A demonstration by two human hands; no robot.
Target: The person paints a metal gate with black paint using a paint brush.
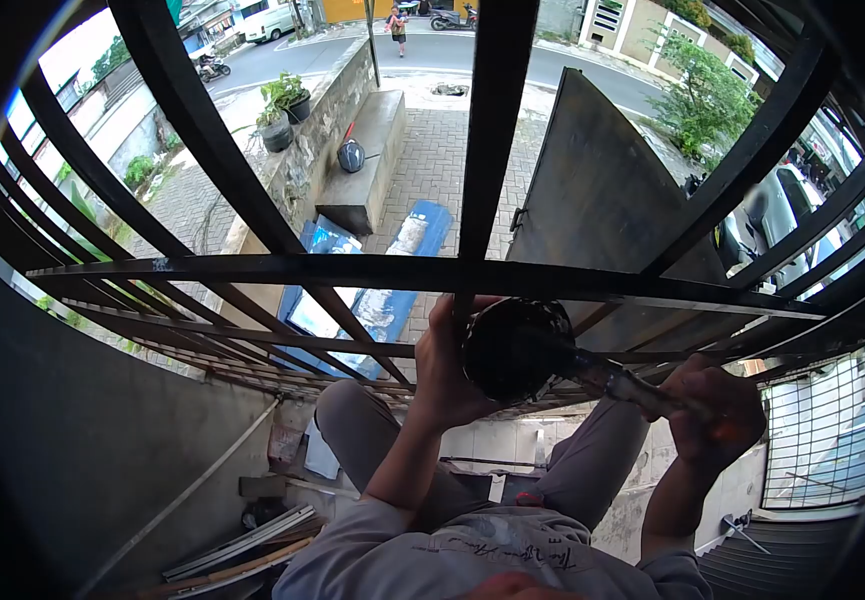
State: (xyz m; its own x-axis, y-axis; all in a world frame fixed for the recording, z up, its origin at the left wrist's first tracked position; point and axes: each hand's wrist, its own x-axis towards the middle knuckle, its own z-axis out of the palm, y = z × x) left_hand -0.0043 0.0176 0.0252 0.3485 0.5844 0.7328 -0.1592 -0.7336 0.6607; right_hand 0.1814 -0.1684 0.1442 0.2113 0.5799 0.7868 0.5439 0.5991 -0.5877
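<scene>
Black bars (495, 130) are running right across your view, overlapping too much for a sure count. You are holding one can (495, 348) just off centre toward four o'clock, your left hand (445, 370) wrapping it from its nine-o'clock side. Farther out at four o'clock, your right hand (717, 415) is holding what looks like one brush (642, 391) in a tight grip, its far end reaching into the can's dark mouth. You seem to be loading the brush — or wiping it off; the shadow inside is hiding which. Your next move is probably calling for a steady can and a slow, drip-free lift. Beyond the bars, one helmet (351, 156) and two potted plants (292, 103) are sitting toward eleven o'clock — one metal panel (607, 190) is standing toward two.
</scene>
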